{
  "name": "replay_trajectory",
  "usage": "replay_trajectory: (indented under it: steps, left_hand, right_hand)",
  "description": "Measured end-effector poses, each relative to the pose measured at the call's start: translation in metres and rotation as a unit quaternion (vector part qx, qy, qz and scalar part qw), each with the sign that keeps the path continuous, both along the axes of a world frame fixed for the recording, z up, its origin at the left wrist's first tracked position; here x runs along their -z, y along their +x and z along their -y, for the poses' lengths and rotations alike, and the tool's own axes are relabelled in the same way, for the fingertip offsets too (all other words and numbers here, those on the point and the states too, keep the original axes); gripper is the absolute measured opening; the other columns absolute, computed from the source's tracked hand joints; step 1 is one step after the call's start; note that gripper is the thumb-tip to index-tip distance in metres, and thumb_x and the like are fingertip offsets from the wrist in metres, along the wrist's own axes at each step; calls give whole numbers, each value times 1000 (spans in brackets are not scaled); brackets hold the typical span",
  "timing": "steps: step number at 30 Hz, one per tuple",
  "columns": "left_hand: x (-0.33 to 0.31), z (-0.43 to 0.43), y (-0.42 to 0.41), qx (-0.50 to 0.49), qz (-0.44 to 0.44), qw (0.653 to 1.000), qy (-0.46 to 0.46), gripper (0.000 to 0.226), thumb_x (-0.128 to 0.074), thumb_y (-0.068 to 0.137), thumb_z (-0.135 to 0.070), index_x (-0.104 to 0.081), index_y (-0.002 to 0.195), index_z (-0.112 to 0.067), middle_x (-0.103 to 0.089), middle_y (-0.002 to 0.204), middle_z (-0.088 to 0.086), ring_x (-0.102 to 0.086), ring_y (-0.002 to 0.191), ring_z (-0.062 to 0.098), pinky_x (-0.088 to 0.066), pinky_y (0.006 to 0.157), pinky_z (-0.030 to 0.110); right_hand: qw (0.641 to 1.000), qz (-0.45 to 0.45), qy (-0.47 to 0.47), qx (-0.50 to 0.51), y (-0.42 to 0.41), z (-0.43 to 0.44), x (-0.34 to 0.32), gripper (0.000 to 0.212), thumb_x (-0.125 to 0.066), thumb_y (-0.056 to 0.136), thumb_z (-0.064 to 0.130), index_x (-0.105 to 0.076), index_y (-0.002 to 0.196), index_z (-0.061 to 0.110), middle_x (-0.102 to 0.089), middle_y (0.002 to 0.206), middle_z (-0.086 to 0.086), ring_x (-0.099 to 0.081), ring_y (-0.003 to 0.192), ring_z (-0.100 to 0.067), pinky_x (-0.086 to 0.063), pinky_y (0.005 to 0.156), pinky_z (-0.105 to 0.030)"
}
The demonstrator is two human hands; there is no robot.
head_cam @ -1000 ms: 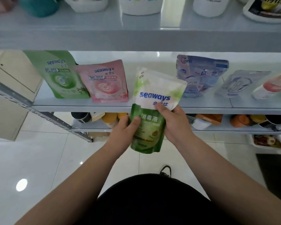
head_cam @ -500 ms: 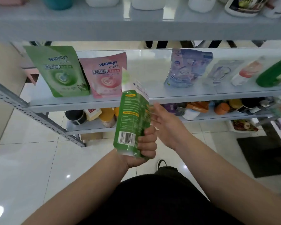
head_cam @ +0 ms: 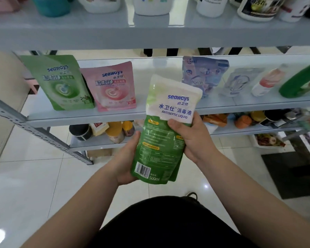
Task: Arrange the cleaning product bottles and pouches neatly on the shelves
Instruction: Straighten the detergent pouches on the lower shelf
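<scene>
A bare stretch of the shelf (head_cam: pixel 156 77) is left between a pink pouch (head_cam: pixel 115 86) on the left and a blue pouch (head_cam: pixel 205 74) on the right. Its near edge is overlapped by the antiseptic pouch (head_cam: pixel 168 122), which is held upright in front of it. "seaways" is printed on the pink pouch and on a green pouch (head_cam: pixel 59 83) further left. "seaways", "ANTISEPTIC LIQUID" and "500ml" are read on the antiseptic pouch. It is gripped low on its left side by the left hand (head_cam: pixel 127 158) and higher on its right by the right hand (head_cam: pixel 193 138), thumb across the front.

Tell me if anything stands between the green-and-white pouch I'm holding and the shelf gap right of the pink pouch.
Nothing visible does. The green-and-white plastic pouch faces bare grey shelf between the pink pouch and pale-blue pouch.
</scene>
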State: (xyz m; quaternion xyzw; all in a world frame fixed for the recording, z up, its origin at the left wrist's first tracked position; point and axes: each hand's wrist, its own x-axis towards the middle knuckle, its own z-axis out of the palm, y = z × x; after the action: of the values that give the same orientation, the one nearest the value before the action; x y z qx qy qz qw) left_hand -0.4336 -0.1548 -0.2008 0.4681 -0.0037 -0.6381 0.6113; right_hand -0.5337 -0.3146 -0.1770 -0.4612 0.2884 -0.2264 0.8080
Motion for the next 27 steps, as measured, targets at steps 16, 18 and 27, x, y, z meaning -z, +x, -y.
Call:
replay_trajectory:
  steps: [16, 18, 27]
  left_hand:
    - [3, 84, -44, -62, 320, 945, 30, 65, -93, 54, -40, -66, 110, -24, -78, 105, 4, -76, 94, 28, -57, 84, 64]
    - [1, 89, -50, -91, 304, 948, 24, 84, -97, 48, -50, -63, 117, -18, -77, 108, 7, -74, 98, 32, -56, 86, 66]
    - [-25, 108, -66, -220, -21, 968, -118, 47, -87, 66, -36, -58, 99, -19, -64, 68, -1, -52, 43, 5, -28, 30, 10]
  right_hand:
    - [999, -40, -21, -8, -9, 95, -9, 28, -70, 93, 5, -59, 119, 12, -77, 110, -7, -75, 101, -26, -61, 83, -42]
    - [999, -36, -7, -31, -6, 103, -14, 26, -66, 96, 8, -59, 121, 11, -77, 110, -7, -75, 101, -25, -62, 81, -40]
    - [941, 64, 282, -176, -2, 104, 30, 82, -19, 103, 68, -58, 137, 5, -63, 133, -18, -55, 127, -37, -30, 117, -52]
